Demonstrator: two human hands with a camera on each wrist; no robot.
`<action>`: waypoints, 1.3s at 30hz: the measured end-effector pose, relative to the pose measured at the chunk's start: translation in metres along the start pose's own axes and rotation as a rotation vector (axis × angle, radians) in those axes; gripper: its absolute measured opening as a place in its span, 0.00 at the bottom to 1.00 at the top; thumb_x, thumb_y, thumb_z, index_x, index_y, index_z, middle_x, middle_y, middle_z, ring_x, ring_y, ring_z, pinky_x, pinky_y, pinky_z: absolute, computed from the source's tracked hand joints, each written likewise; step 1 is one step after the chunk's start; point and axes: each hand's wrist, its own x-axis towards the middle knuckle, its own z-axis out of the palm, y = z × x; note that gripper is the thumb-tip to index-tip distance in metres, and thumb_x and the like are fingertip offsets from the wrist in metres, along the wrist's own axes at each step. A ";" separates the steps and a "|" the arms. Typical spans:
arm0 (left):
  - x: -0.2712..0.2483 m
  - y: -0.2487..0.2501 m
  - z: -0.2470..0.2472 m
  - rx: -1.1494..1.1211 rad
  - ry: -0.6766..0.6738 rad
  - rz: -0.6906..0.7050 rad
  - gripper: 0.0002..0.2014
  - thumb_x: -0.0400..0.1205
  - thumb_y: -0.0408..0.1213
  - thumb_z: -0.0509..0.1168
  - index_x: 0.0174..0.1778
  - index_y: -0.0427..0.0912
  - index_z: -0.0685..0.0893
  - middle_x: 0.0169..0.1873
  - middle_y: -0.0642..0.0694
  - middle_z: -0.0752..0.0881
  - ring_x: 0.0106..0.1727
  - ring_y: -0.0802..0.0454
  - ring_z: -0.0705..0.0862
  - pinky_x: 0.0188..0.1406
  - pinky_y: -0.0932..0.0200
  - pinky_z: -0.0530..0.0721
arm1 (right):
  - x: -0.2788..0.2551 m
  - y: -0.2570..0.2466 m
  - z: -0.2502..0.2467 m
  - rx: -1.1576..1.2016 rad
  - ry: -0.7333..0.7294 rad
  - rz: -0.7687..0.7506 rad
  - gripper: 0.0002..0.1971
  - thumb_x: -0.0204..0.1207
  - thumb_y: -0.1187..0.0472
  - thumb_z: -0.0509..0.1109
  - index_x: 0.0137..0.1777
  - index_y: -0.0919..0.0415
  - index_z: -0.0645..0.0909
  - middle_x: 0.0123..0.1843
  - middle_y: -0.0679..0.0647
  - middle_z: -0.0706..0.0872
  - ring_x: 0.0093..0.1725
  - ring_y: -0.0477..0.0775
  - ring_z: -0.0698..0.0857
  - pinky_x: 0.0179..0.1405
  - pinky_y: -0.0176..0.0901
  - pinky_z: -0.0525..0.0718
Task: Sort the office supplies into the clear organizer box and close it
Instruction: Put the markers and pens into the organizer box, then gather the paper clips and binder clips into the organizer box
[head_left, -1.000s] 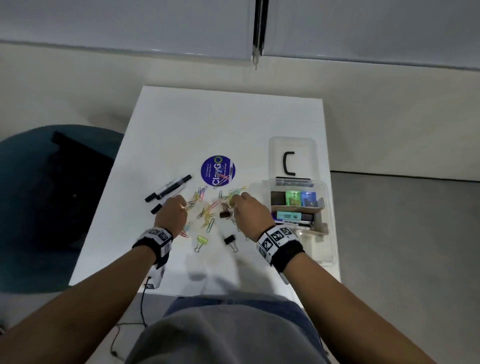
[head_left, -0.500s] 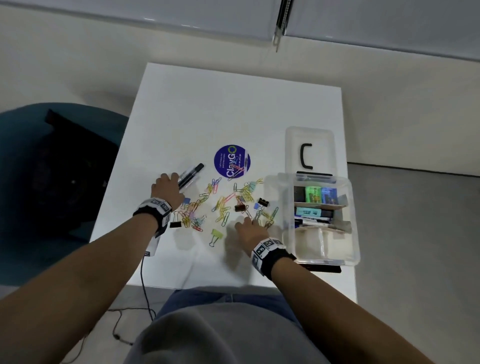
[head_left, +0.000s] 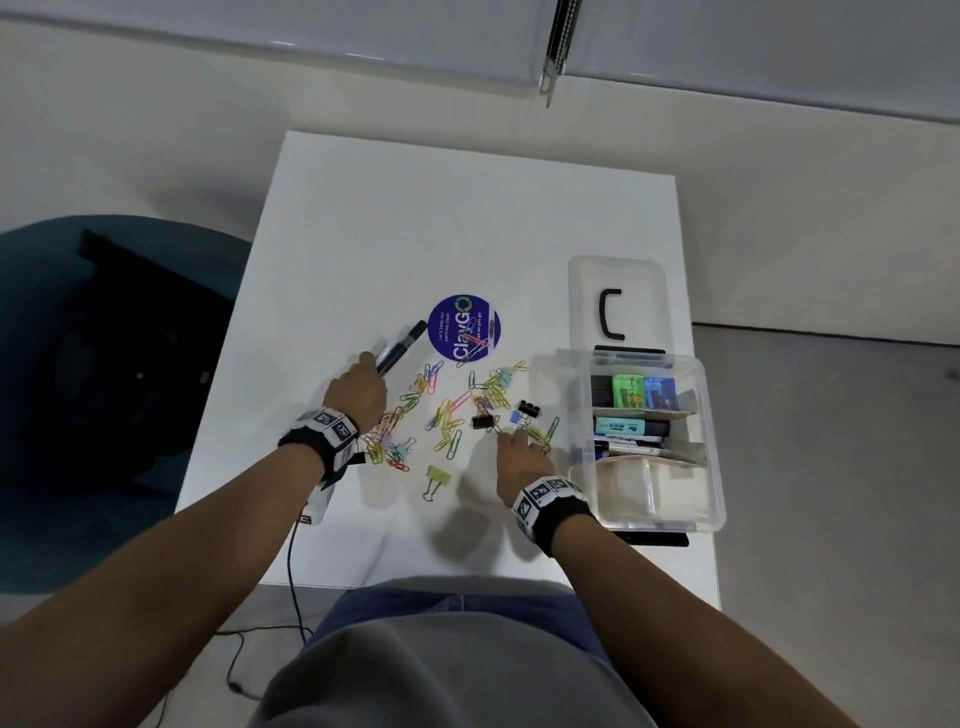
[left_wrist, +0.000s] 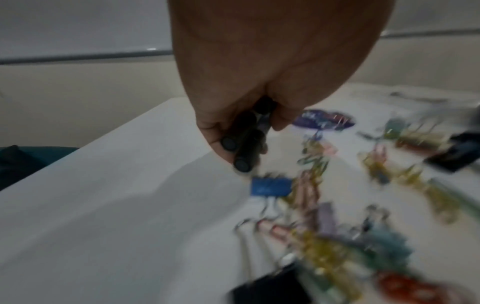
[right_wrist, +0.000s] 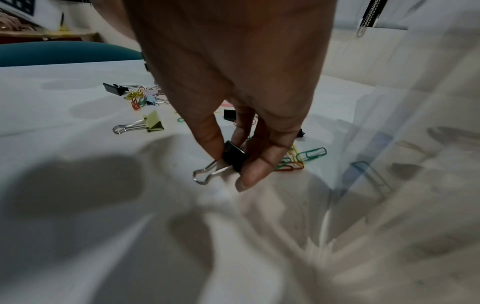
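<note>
- The left hand (head_left: 358, 391) has its fingers curled round a bundle of black markers (left_wrist: 246, 137); in the head view the markers' far ends (head_left: 402, 344) stick out past the fingertips toward a round purple sticker (head_left: 464, 327) on the white table (head_left: 467, 218).
- The right hand (head_left: 519, 460) pinches a black binder clip (right_wrist: 233, 156) between thumb and fingers, its silver wire handles pointing out to the thumb side, low over the table.
- Just beyond the right fingertips lie green, yellow and red paper clips (right_wrist: 301, 158); another black binder clip (head_left: 529, 408) and a dark brown one (head_left: 482, 420) sit a little farther out.
- Between the two hands the tabletop is strewn with coloured paper clips (head_left: 449, 415), and a yellow-green binder clip (head_left: 436, 477) lies nearer the person than either set of fingers.
- More clips, among them a blue binder clip (left_wrist: 271, 186), crowd the table just on the thumb side of the left hand; that view is blurred.
- The clear organizer box (head_left: 714, 467) stands open just to the outer side of the right hand, its wall close to the fingers; highlighters and pens lie in its far compartments.
- Its lid (head_left: 618, 301), with a black handle, lies flat on the table beyond the box.
- A dark teal chair (head_left: 104, 364) stands off the table's left edge.
</note>
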 end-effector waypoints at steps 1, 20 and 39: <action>-0.008 0.010 -0.006 -0.100 -0.007 0.058 0.11 0.87 0.37 0.54 0.61 0.34 0.67 0.46 0.34 0.85 0.38 0.38 0.84 0.35 0.49 0.79 | 0.001 0.001 0.001 0.004 0.003 0.002 0.36 0.74 0.70 0.66 0.81 0.67 0.55 0.78 0.67 0.62 0.71 0.71 0.74 0.67 0.58 0.78; -0.079 0.282 0.012 0.544 -0.289 0.914 0.11 0.82 0.38 0.63 0.56 0.37 0.84 0.49 0.39 0.87 0.51 0.40 0.87 0.37 0.57 0.76 | -0.038 0.010 -0.002 0.156 0.024 -0.052 0.26 0.86 0.61 0.58 0.81 0.71 0.60 0.80 0.68 0.67 0.78 0.66 0.70 0.76 0.52 0.69; -0.064 0.225 0.009 0.039 -0.320 0.830 0.10 0.83 0.42 0.66 0.57 0.48 0.86 0.43 0.50 0.77 0.43 0.53 0.79 0.44 0.59 0.75 | -0.142 0.150 -0.062 0.649 0.407 -0.095 0.10 0.82 0.67 0.60 0.53 0.53 0.81 0.43 0.50 0.85 0.37 0.53 0.85 0.35 0.41 0.82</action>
